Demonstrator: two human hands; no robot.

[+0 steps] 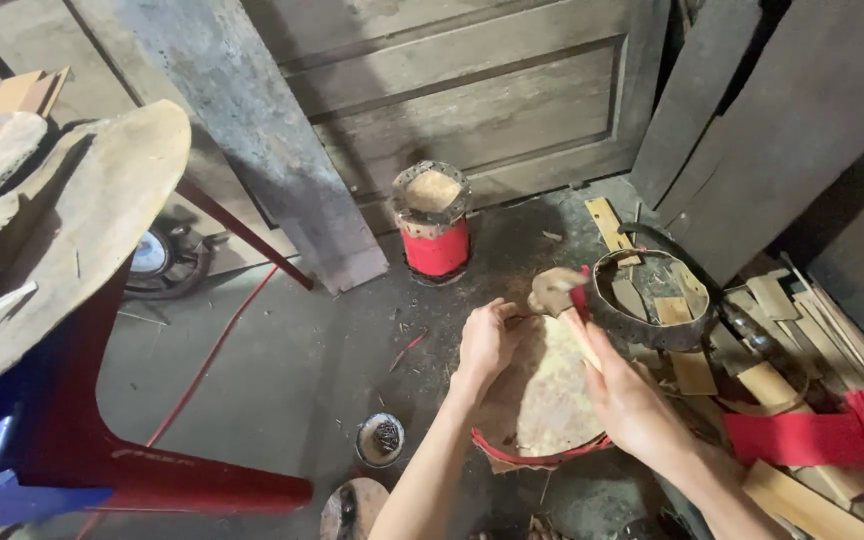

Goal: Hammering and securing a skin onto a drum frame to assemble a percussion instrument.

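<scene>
The left hand (485,345) is pinching the far edge of the skin (542,395) stretched over the red drum (537,458) on the floor. The right hand (624,392) is closing on a hammer (556,291), its head hovering at the rim. The hide seems thin, stiff and tearable, so it is best gripped at the edge.

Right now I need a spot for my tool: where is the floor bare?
Bare concrete floor lies between the red stool leg, the red drum and the left hand. To the right it is crowded: the ring frame, wood offcuts and red cloth.
</scene>
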